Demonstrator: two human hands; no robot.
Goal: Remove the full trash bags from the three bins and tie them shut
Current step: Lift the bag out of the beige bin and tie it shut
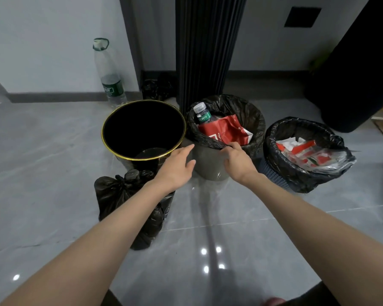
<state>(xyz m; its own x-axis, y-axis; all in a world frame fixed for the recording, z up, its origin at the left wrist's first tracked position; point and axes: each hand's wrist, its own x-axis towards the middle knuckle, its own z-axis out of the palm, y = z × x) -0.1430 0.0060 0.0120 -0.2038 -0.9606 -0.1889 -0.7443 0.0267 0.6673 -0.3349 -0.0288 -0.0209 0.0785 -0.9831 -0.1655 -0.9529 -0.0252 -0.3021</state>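
The tips of my right hand's (237,162) fingers are tucked out of sight behind the knuckles, but they curl onto the near edge of the black trash bag (248,111) lining the grey middle bin (208,166) and pinch its rolled rim. My left hand (177,164) is spread with straight fingers and holds nothing; its forefinger reaches toward the same rim, and I cannot tell whether it touches. My left forearm covers part of the tied black bag (117,193) on the floor. The inside of the gold-rimmed black bin (104,129) is too dark to read. The overhanging bag (296,182) of the dark mesh bin (272,173) hides most of that bin's wall. A large dark shape at far right is cut off by the frame.

The floor (53,173) is glossy grey tile with ceiling lights reflected in it. Behind are a pale wall (42,40), a dark ribbed column (206,47) and a tall clear bottle (111,74) standing by the skirting.

The three bins stand upright in a row, mouths up. In the middle one a small bottle (202,114) leans cap-up at the far left beside a red paper coffee bag (226,131). The tied bag lies in front of the gold-rimmed bin, its knot at the end toward the bin and its length running back toward me.
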